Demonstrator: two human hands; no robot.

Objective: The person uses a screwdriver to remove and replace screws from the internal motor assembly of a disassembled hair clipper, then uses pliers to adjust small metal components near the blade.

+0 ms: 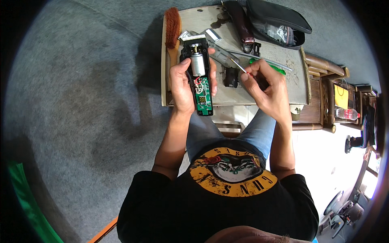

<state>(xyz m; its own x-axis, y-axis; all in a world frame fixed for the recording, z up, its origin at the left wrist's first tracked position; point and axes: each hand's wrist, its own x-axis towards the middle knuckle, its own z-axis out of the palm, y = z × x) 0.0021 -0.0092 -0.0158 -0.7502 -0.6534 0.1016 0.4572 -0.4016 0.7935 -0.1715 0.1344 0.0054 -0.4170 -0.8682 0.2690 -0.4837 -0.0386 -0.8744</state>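
My stained worktop (198,20) carried a wooden brush (173,38), a dark-red clipper (239,21), an open black case (280,17) and a black piece (231,77).

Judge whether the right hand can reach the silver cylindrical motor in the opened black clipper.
Probably yes: the motor sits uncovered, facing up, though the right hand holds a thin metal-shafted tool.

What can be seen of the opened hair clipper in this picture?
The hair clipper has a black, plastic-looking housing, open to show a silvery cylindrical motor, red and white wires and a green circuit board. A toothed, metal-looking blade crosses its far end. Its insides face up, over the near edge of the table. Of the hands, only the left hand grips it.
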